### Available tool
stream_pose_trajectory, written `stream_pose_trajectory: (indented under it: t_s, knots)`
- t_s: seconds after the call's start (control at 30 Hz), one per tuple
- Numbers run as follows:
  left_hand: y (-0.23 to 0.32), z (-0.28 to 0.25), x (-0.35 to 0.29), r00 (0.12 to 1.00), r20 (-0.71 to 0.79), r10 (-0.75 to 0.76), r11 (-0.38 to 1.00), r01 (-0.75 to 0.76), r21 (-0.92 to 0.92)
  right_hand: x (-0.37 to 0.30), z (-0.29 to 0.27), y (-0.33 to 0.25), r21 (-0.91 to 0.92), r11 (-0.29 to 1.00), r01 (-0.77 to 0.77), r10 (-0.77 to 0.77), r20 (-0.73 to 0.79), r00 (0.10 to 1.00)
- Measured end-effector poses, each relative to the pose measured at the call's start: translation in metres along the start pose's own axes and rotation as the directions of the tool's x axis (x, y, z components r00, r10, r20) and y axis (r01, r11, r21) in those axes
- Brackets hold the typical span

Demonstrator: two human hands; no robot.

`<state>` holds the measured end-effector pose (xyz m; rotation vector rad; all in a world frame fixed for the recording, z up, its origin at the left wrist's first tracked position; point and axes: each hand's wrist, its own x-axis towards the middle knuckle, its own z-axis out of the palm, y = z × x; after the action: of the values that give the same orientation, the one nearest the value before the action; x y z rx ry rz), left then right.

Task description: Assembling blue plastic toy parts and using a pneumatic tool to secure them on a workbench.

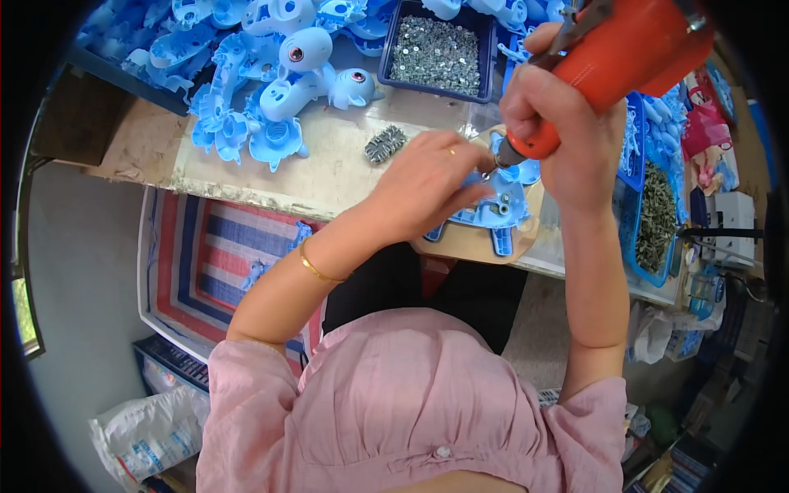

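My right hand (567,123) is wrapped round a red power screwdriver (612,70), which points down and to the left. Its bit meets a light-blue plastic toy part (503,209) lying on a tan board (526,238) at the table's front edge. From the left, my left hand (431,181) reaches over that part, its thumb and fingers closed on its near-left side; the fingertips are partly hidden. Metal pieces show in hollows of the part. A small pile of screws (385,144) lies on the table just left of my left hand.
A dark-blue tray (491,62) of small metal pieces stands beyond my hands. Blue toy shells (275,140), some with painted eyes, are heaped at the back left. On the right is a blue basket (633,246) of screws. Below the table's left side sits a striped cloth-lined bin (234,218).
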<state>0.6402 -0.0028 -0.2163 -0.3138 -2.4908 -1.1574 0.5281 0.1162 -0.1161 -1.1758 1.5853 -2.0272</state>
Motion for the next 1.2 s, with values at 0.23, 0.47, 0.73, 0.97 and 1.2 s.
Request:
stream_pose_trajectory:
  t_s: [0.23, 0.47, 0.73, 0.97, 1.2]
  knots:
    - [0.0, -0.005, -0.018, 0.996, -0.023, -0.085, 0.944, 0.088, 0.318, -0.017, 0.012, 0.029, 0.063, 0.994, -0.085, 0.084, 0.013, 0.996]
    - [-0.002, 0.003, -0.023, 0.996, -0.048, -0.081, 0.941, 0.092, 0.326, -0.02, 0.018, 0.041, 0.038, 0.996, -0.075, 0.075, -0.006, 0.997]
    - [-0.003, 0.006, -0.025, 0.995, -0.067, -0.08, 0.941, 0.097, 0.325, -0.017, 0.018, 0.038, 0.017, 0.998, -0.057, 0.056, 0.004, 0.998]
    - [-0.003, 0.006, -0.025, 0.993, -0.052, -0.102, 0.943, 0.113, 0.314, -0.02, 0.019, 0.042, 0.019, 0.997, -0.072, 0.072, -0.007, 0.997]
    - [-0.003, 0.007, -0.022, 0.994, -0.059, -0.094, 0.948, 0.107, 0.298, -0.026, 0.018, 0.048, -0.084, 0.996, -0.008, 0.004, -0.047, 0.999]
